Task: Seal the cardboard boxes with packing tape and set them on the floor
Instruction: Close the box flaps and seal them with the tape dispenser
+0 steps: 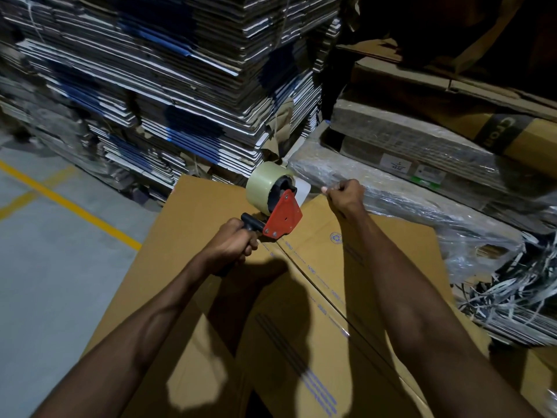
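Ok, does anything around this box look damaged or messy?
Yes. Right of the box, torn plastic wrap hangs off the wrapped stack, with shredded strips spilling loose below it. The box itself looks undamaged.

Box (211,267) near edge cut off; label (396,166) txt too small.

Dim light. Grey concrete floor (45,267) with yellow painted line (69,203). Behind line: tall stack of flattened cartons (168,86). Right of stack: plastic-wrapped bundles (407,182), loose strapping scraps (512,291).
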Action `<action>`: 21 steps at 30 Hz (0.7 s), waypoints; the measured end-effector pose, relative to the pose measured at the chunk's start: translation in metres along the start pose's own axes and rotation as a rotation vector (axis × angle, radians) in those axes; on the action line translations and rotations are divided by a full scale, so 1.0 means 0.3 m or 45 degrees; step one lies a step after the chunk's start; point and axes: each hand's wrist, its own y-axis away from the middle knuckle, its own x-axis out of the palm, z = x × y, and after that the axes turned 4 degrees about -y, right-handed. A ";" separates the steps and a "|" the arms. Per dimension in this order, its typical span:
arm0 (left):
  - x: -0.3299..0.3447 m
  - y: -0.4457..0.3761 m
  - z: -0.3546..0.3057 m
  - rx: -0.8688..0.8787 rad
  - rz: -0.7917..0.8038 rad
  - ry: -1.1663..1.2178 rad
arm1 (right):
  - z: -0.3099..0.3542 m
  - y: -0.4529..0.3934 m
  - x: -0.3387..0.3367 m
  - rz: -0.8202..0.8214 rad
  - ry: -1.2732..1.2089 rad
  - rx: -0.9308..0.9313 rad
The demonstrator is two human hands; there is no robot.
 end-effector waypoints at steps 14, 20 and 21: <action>0.003 -0.011 0.017 0.017 0.009 -0.032 | 0.006 0.023 -0.013 0.090 0.174 0.262; 0.003 -0.003 0.018 0.003 -0.008 -0.064 | -0.034 0.094 0.030 -0.140 -0.118 0.029; 0.004 0.000 0.016 0.005 -0.008 -0.061 | -0.041 0.103 0.030 -0.098 -0.171 0.031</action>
